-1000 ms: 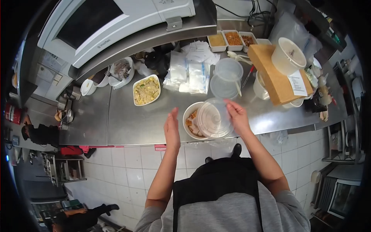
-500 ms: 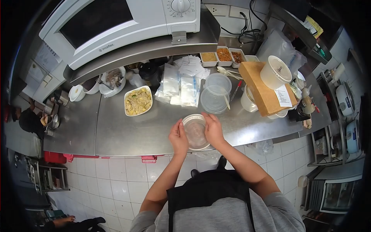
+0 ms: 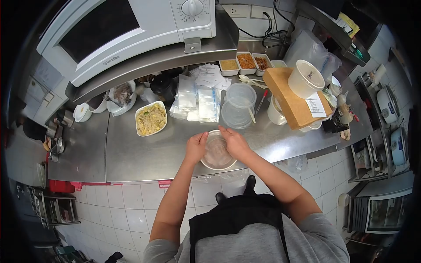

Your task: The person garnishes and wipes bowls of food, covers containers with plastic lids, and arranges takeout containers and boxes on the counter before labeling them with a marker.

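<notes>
A round white bowl (image 3: 218, 165) stands near the counter's front edge with a translucent lid (image 3: 216, 150) over its top. My left hand (image 3: 196, 148) is closed at the lid's left rim, thumb and fingers pressed together. On the upper right rim my right hand (image 3: 233, 142) is closed too, its fingers gripping the edge. Behind them lie loose clear lids (image 3: 237, 115) and a stack of plastic bags (image 3: 208, 104). To the left is a square white dish of yellow food (image 3: 151, 119).
A cardboard box (image 3: 284, 97) with a labelled tub (image 3: 305, 79) on it stands right. Sauce trays (image 3: 246, 62) are at the back. A microwave (image 3: 127, 35) overhangs the steel counter (image 3: 127, 162). A person in dark clothes (image 3: 32, 129) is at far left.
The lid has come down from my right hand onto the bowl, and my left hand has moved in and closed on its rim. The camera view has shifted.
</notes>
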Available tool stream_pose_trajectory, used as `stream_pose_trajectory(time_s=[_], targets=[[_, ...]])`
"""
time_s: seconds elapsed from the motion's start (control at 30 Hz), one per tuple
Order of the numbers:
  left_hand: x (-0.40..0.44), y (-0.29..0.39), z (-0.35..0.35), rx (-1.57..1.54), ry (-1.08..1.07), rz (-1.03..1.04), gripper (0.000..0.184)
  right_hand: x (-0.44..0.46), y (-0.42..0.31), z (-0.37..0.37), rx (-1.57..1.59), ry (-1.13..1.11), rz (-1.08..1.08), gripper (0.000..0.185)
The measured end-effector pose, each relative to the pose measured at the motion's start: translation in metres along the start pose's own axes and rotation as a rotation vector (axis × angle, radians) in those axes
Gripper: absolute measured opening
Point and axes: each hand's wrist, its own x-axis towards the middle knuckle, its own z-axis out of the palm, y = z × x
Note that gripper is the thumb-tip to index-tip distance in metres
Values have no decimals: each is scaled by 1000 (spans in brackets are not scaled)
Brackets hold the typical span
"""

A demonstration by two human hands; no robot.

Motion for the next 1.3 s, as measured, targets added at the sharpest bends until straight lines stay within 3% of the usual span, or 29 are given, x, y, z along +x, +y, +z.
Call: stream_pose_trajectory(time_s=[0.07,0.17,0.23,0.3,0.37,0.43,0.53,0.63,0.7,0.73,0.8,0.83,0.9,0.97,1.07,1.17,1.2,1.23,1.27,1.3], targets=[[8,3,2,-1,-82,-158,26,5,6,1,13,28,-21,46],[-8,38,7,508,148,119,32,10,24,8,28,114,-44,44],[-26,54,26,788,214,445,45,11,44,25,35,149,-88,42],[-48,59,55,813,66,389,55,8,62,34,109,163,-118,46],[-52,64,67,837,45,370,58,-7,62,12,217,114,42,45],[-59,79,76,849,22,300,60,-23,87,22,620,326,21,43],[-57,89,104,978,169,95,62,-86,107,-26,816,212,221,43],[-39,81,129,742,331,-92,62,-165,170,-86,799,109,287,33],[-45,108,145,495,513,35,59,-213,224,-142,725,269,424,26],[-49,127,156,367,605,91,57,-234,257,-170,690,478,434,21],[-67,175,200,90,570,368,53,-262,338,-227,823,865,503,18],[-77,199,230,-46,551,505,51,-270,382,-253,716,967,591,20],[-91,239,292,-116,504,474,47,-271,449,-308,374,911,723,26],[-97,284,341,-291,462,397,45,-250,503,-337,422,869,642,31],[-101,302,385,-206,556,413,50,-215,563,-346,434,702,559,37],[-108,307,405,-149,584,298,56,-200,577,-348,332,525,637,44],[-102,307,409,-47,617,357,57,-196,580,-343,311,481,648,45],[-87,311,413,64,657,407,59,-199,572,-350,512,465,671,45],[-77,311,408,194,715,445,60,-199,576,-351,419,425,681,42],[-67,315,402,140,779,433,61,-199,572,-355,503,471,603,41]])
